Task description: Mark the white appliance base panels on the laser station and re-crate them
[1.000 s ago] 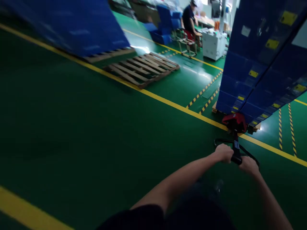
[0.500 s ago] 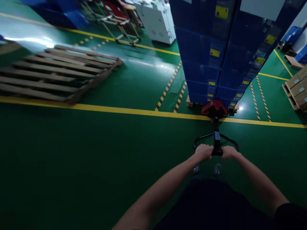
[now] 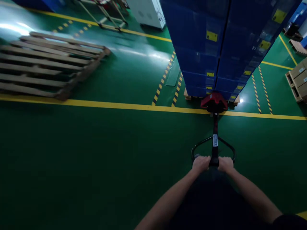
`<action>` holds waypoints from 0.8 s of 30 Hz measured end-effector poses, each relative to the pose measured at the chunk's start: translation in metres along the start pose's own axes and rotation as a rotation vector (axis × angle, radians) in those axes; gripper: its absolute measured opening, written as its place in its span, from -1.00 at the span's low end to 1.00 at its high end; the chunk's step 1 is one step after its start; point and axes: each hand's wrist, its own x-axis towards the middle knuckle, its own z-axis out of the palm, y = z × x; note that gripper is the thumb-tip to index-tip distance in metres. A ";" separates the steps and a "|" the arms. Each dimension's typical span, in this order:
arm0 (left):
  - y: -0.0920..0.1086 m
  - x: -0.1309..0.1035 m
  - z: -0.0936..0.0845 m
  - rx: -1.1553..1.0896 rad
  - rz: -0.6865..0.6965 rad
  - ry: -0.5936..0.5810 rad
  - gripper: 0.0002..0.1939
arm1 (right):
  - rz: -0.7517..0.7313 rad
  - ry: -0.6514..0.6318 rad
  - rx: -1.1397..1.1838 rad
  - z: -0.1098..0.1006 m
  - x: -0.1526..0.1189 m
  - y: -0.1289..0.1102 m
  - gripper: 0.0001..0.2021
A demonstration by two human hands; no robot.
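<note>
While the left hand [image 3: 201, 163] and right hand [image 3: 225, 164] are wrapped round the handle [image 3: 214, 160], the pallet jack [image 3: 215, 98] seems already engaged under blue boxes [image 3: 199, 62] beyond the yellow line [image 3: 120, 105], though whether they are raised I cannot tell.

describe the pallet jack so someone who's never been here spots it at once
Find the tall stack of blue boxes, just beyond the long yellow floor line. The pallet jack sticks out from its foot, ending in a black looped handle gripped by the left hand and right hand. Its red body sets it apart from the slatted wooden pallet.
</note>
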 end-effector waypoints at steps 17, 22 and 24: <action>-0.025 0.058 -0.186 -0.010 0.032 0.226 -0.57 | -0.170 0.174 -0.098 -0.201 0.042 0.061 -0.70; -0.016 0.021 -0.096 -0.017 -0.002 0.143 -0.61 | -0.122 0.112 -0.052 -0.106 0.016 0.031 -0.74; -0.010 0.003 -0.051 -0.012 -0.006 0.090 -0.65 | -0.095 0.074 -0.028 -0.055 0.005 0.014 -0.72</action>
